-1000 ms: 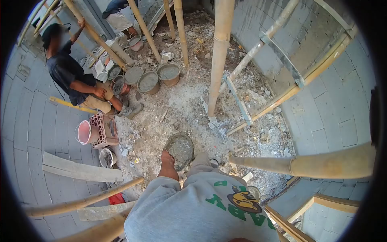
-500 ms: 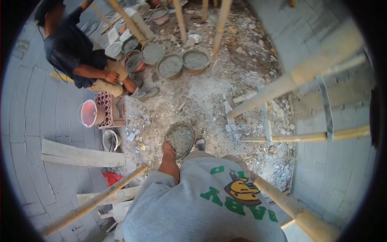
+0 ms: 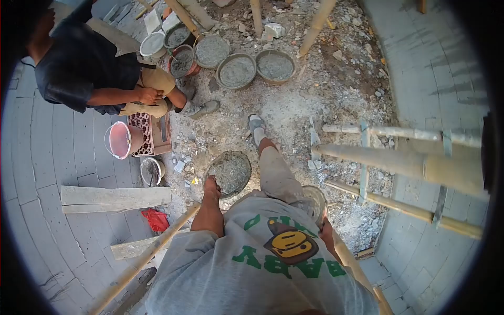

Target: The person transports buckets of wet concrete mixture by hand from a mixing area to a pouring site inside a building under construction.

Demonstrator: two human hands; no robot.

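My left hand (image 3: 212, 186) grips the near-left rim of a round bucket (image 3: 229, 173) filled with wet grey mortar, held low in front of me on the left. On the other side, my right hand (image 3: 326, 227) is at the edge of a second round bucket (image 3: 315, 202), which is partly hidden by my leg and shirt. The fingers of my right hand are mostly hidden. One of my feet is stretched forward between the two buckets.
Several mortar-filled buckets (image 3: 236, 71) stand ahead on rubble ground. A person (image 3: 73, 68) sits at the left near a red crate (image 3: 160, 135) and a pink bucket (image 3: 120, 140). Bamboo poles (image 3: 388, 159) cross the right; planks (image 3: 115, 198) and another pole (image 3: 152, 252) lie left.
My leg has stepped forward and the view has shifted toward the buckets ahead. The right-hand bucket and my right hand have come into view. My left hand still holds its bucket.
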